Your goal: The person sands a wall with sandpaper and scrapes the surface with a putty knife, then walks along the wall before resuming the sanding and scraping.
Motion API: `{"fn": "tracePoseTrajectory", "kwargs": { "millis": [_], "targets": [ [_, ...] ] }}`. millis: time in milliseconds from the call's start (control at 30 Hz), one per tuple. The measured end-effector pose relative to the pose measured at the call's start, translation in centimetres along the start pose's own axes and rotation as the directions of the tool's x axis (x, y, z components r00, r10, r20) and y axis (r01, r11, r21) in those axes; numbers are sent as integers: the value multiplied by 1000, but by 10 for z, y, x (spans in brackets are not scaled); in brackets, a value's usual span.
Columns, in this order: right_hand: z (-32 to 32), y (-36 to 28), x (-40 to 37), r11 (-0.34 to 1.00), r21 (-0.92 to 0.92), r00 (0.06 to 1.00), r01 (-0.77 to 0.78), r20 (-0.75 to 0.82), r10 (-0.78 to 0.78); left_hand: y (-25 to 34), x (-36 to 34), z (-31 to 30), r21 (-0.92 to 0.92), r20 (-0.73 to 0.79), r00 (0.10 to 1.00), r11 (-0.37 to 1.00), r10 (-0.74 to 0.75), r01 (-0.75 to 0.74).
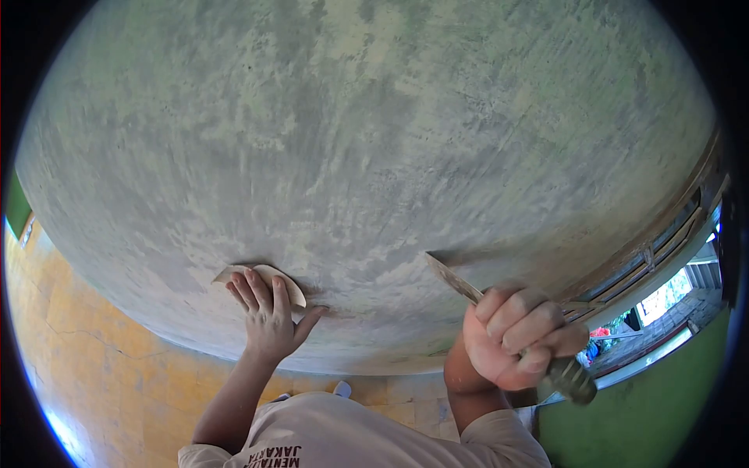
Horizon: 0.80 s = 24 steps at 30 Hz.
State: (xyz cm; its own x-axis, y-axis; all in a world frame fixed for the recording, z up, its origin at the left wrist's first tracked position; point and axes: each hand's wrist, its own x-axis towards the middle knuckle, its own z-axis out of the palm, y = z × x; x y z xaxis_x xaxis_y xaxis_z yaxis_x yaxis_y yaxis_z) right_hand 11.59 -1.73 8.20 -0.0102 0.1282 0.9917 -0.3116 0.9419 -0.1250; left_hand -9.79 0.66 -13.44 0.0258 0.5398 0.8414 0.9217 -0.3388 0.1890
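Hands [269, 318] over curved sheet [293, 288], around scraper [455, 281]

My head carries the one view, a wide, round-edged look forward and down at the wall [351, 156], which is close and fills most of it. My left hand [269, 312] and right hand [523, 335] sit low in view, above my shirt [343, 429].

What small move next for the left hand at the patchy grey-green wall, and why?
Perhaps slide the left hand up so its palm backs the curved beige sheet: only fingers cover it, and its edges seem lifted off the wall.
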Motion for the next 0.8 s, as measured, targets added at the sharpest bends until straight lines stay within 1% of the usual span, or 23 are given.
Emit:
{"fn": "tracePoseTrajectory", "kwargs": {
  "millis": [33, 100, 133, 167, 233, 267, 300, 367, 433, 500, 533, 567, 600, 633, 667, 700, 767, 800],
  "targets": [
    [-1, -2, 1, 1000, 1, 1000, -6, 5, 6, 0, 0, 0, -6, 0, 1000, 1000, 1, -1],
    [-3, -7, 5, 998, 59, 999, -2, 52, -1, 1, 0, 0, -6, 0, 1000, 1000, -2, 2],
    [-5, -13, 6, 998, 50, 998, 36, 49, -38, 1, 0, 0, -3, 2, 1000, 1000, -1, 1],
    [-6, -17, 8, 998, 57, 998, 36, 48, -39, 0, 1, 0, 3, 2, 1000, 1000, -1, 1],
    [-6, -23, 10, 964, 148, 975, 221, -50, -216, -1, 1, 0, 11, 0, 1000, 1000, 1, -1],
    [-8, -19, 10, 977, 92, 981, 191, 3, -192, 0, 1, 0, 13, 0, 1000, 1000, 5, -5],
    [-8, -13, 9, 977, 98, 982, 188, 6, -190, 0, 0, 0, 15, -2, 1000, 1000, -2, 2],
    [-4, -1, 6, 1000, 6, 995, 29, 100, -30, 0, 0, 0, 12, -4, 1000, 1000, 9, -9],
    [-5, -12, 5, 999, 17, 995, 39, 87, -40, -2, -1, 1, 19, -19, 1000, 1000, 17, -17],
    [-8, -24, 10, 976, 142, 981, 166, 81, -179, -1, 0, 3, 30, -43, 999, 999, 26, -25],
    [-7, -25, 9, 952, 182, 967, 248, 20, -255, 1, 0, 3, 26, -37, 999, 1000, 17, -16],
    [-10, -24, 8, 949, 188, 965, 252, 21, -260, 1, 0, 2, 21, -24, 1000, 1000, 10, -10],
    [-14, -22, 4, 991, -38, 991, 125, 59, -123, 0, -2, 2, 26, -11, 1000, 1000, 5, -5],
    [-12, -20, 3, 963, -268, 998, -10, 60, 28, 0, -2, 2, 26, -2, 1000, 1000, 8, -8],
    [0, 1, -2, 999, 25, 998, 26, -58, -24, 0, -2, 2, 29, -1, 1000, 1000, 3, -3],
    [-3, -1, -2, 1000, 19, 998, 20, -67, -18, 0, -1, 2, 31, -1, 1000, 1000, -3, 3],
    [-10, -9, 4, 989, -10, 988, 148, 39, -148, 0, -1, 2, 30, -9, 1000, 1000, 10, -10],
    [-11, -16, 4, 973, 73, 976, 217, -11, -217, 0, 0, 3, 31, -27, 999, 999, 17, -16]
  ]
}}
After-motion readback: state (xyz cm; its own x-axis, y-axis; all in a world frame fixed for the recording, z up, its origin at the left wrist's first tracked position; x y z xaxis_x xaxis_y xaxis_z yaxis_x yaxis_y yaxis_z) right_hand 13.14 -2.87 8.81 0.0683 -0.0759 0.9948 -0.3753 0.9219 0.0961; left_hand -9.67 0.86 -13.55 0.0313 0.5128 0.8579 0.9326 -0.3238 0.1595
